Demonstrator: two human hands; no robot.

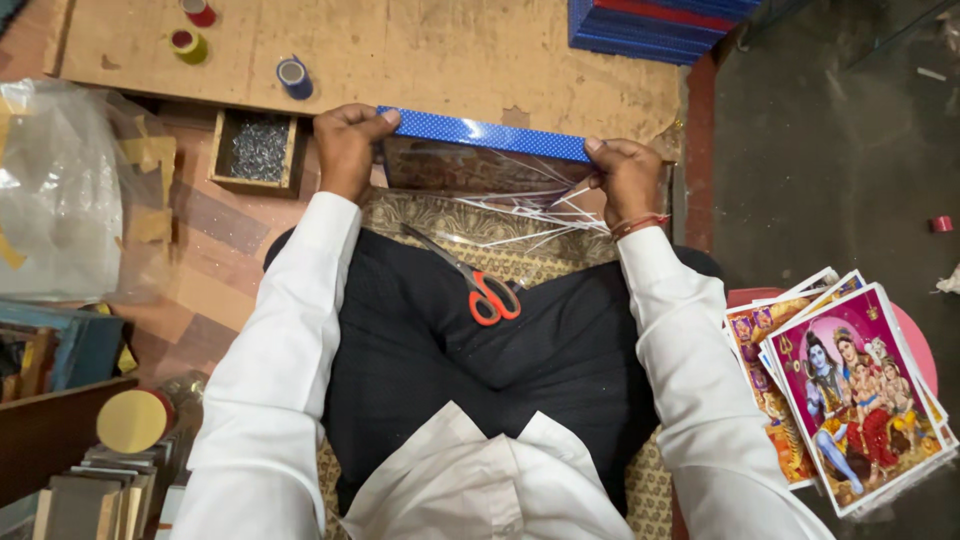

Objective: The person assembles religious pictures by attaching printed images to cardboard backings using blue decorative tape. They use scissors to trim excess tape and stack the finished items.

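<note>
Blue frame (490,133), gripped at both ends, upright on its edge just in front of the lap, against the table (400,50). Left hand (347,148) closed over one corner, right hand (625,178) pinching the other. Probably light and stiff, film crinkly and slippery; best held by the rails. Scissors (478,280) resting on the lap, prints (850,390) stacked at right.

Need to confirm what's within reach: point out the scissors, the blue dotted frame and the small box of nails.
scissors (487,296): head view, on the orange handles.
blue dotted frame (490,134): head view, middle of its top edge.
box of nails (259,151): head view, on the nails inside.
</note>
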